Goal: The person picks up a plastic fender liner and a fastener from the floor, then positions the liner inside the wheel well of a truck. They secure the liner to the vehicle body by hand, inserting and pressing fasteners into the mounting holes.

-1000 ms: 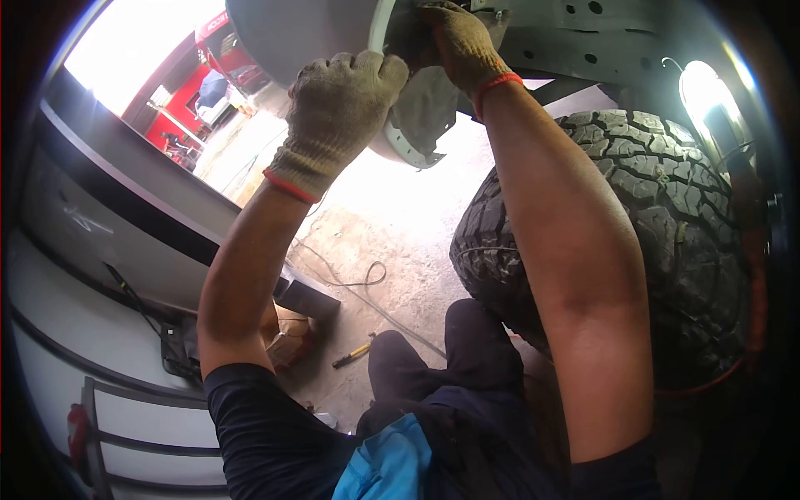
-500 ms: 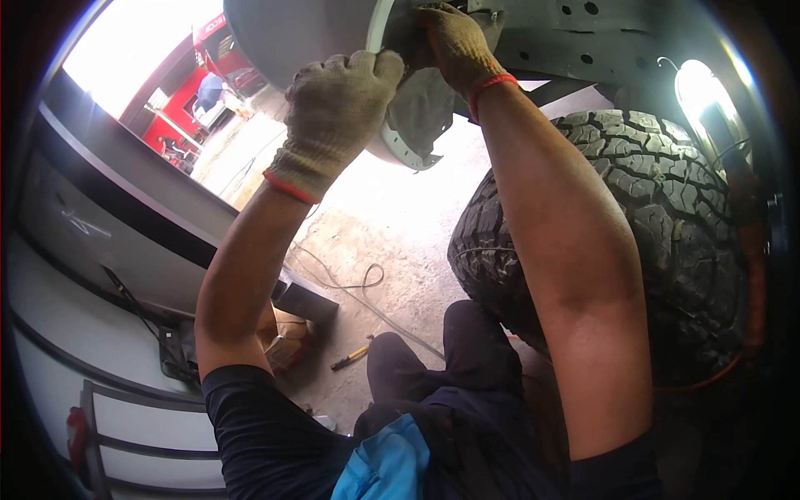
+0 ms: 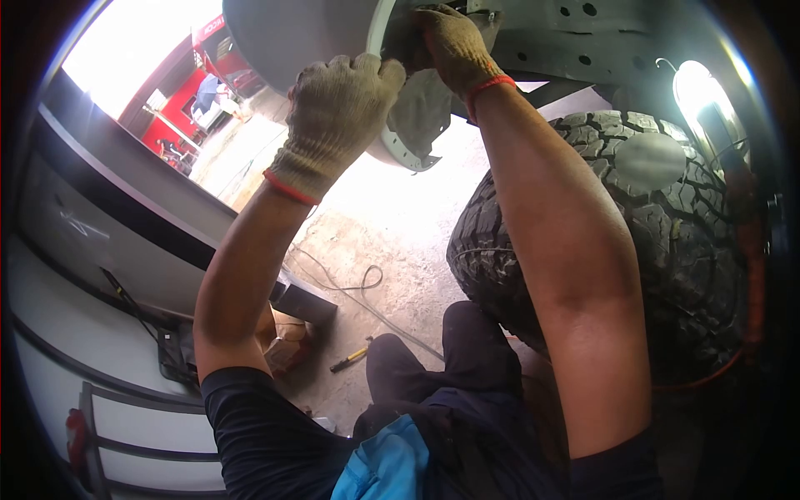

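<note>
My left hand (image 3: pixel 343 117), in a pale knit glove with an orange cuff, is closed at the light rim of a grey curved body panel (image 3: pixel 292 37). Its fingers curl away from me, so whatever they grip is hidden. My right hand (image 3: pixel 457 52), gloved alike, reaches higher into the shadow behind that rim. Its fingers are bent inward and partly lost in the dark, and what they hold cannot be made out. Below both hands hangs the panel's lower end (image 3: pixel 417 154), a flange with small holes.
A knobby tyre (image 3: pixel 658 225) stands at the right under a bright work lamp (image 3: pixel 704 100). A grey metal frame (image 3: pixel 575 50) with holes runs above it. On the floor lie a cable (image 3: pixel 367 287) and a yellow-black tool (image 3: pixel 350 358). A vehicle door (image 3: pixel 100 200) is at the left.
My left hand has shifted very slightly downward at the rim, and its knuckles are spread a little differently. My right hand stays nearly still. A blurred pale round spot now shows over the tyre.
</note>
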Demonstrator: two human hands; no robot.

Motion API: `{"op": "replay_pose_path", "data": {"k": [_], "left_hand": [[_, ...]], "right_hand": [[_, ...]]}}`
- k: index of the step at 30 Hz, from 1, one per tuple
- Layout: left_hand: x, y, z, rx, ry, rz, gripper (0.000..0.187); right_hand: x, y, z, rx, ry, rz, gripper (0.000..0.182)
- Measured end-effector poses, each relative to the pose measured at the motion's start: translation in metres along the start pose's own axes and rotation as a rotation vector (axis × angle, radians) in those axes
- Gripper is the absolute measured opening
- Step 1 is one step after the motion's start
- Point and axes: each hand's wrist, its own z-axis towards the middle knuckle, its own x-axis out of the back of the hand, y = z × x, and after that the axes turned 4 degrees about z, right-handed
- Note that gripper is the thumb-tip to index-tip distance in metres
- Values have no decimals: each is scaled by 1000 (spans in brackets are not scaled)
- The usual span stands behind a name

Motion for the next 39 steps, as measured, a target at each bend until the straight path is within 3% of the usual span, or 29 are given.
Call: {"op": "replay_pose_path", "data": {"k": [9, 14, 16, 18, 21, 22, 27, 32, 37, 39], "left_hand": [[0, 1, -1, 17, 30, 57, 16], [3, 3, 1, 7, -53, -51, 15], [3, 3, 3, 12, -49, -64, 13], [4, 1, 4, 31, -26, -52, 12], [3, 3, 4, 60, -46, 24, 12], [0, 4, 3, 93, -65, 79, 12], [7, 7, 4, -9, -95, 71, 7], [10, 6, 7, 22, -110, 79, 7], [10, 4, 7, 38, -81, 118, 6], [13, 7, 8, -6, -165, 103, 5]], "right_hand": [[2, 0, 1, -25, -45, 64, 19], [2, 9, 11, -9, 15, 20, 19], [3, 17, 19, 32, -25, 21, 24], [-2, 10, 13, 132, 123, -221, 29], [2, 19, 17, 282, 73, -313, 29], [-5, 11, 10, 108, 118, -169, 29], [-5, 19, 18, 178, 118, -210, 33], [-8, 17, 18, 167, 102, -427, 36], [-9, 20, 18, 125, 43, -356, 35], [-9, 14, 14, 133, 35, -374, 35]]}}
